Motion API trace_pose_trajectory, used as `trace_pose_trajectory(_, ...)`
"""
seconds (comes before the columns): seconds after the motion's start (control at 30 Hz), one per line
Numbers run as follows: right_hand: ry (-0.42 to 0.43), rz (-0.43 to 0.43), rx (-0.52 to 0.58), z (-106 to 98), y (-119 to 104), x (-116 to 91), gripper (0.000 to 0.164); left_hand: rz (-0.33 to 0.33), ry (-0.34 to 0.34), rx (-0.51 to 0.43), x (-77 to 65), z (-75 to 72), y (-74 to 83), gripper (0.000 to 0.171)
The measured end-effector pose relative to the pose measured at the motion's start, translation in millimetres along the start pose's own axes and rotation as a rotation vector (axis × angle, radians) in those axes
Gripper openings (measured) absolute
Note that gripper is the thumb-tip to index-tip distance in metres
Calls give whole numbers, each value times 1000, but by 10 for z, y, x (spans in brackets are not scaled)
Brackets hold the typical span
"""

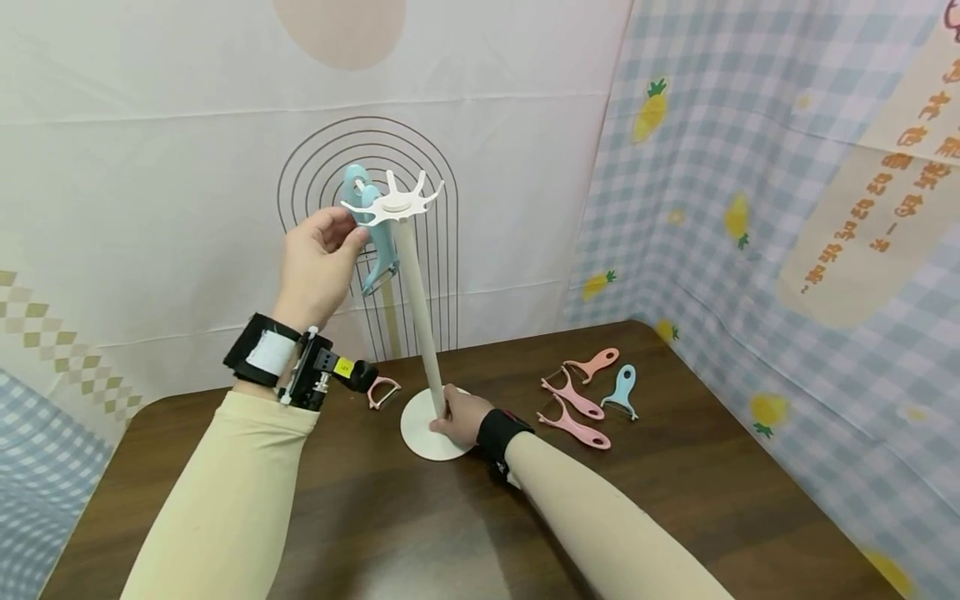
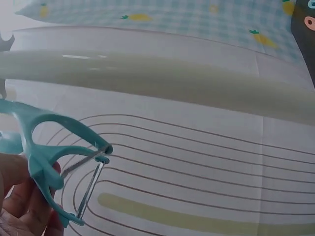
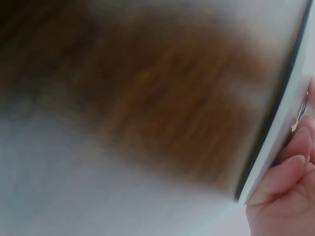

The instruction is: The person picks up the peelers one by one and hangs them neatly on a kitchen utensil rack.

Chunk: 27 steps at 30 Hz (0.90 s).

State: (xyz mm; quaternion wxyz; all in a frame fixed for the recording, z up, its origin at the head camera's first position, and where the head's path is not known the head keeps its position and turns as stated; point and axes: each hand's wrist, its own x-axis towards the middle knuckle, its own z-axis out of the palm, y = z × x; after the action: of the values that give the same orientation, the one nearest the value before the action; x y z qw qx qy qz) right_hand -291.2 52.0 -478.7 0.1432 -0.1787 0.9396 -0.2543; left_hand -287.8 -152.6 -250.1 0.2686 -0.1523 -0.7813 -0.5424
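A white utensil stand (image 1: 420, 300) with a ring of upturned hooks at its top leans slightly to the left. Up at the hooks, my left hand (image 1: 318, 267) pinches a light blue peeler (image 1: 355, 179). Beside it another light blue peeler (image 1: 382, 242) hangs at the hooks, its blade end downward. Both peelers overlap in the left wrist view, where fingers (image 2: 37, 209) touch one of them. Low on the pole, my right hand (image 1: 465, 415) grips the stand just above its round base (image 1: 427, 446). The right wrist view shows curled fingers beside the base's edge (image 3: 270, 123).
Right of the stand lie several peelers: an orange one (image 1: 597, 363), pink ones (image 1: 581, 400) and a light blue one (image 1: 623, 385). A pink peeler (image 1: 385, 382) lies left of the base, partly hidden by the wrist camera. Behind the brown table (image 1: 360, 517) hang patterned cloths.
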Motion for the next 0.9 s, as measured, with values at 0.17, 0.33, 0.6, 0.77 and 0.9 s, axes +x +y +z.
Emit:
trace_pose_trajectory(0.17, -2, 1, 2, 6, 6, -11, 40, 19, -23, -29, 19, 58, 40, 21)
trace_pose_trajectory(0.33, 10, 2, -9, 34, 45, 25, 39, 26, -46, -29, 28, 94, 60, 24)
trace_pose_trajectory(0.6, 24, -11, 2, 0, 19, 8, 40, 22, -54, -37, 70, 101, 66, 28)
trace_pose_trajectory(0.77, 24, -9, -2, -25, -9, -12, 39, 14, -61, -21, 70, 109, 78, 28)
trace_pose_trajectory(0.9, 13, 9, 5, 24, 32, 39, 40, 8, -69, -1, 56, 112, 81, 28)
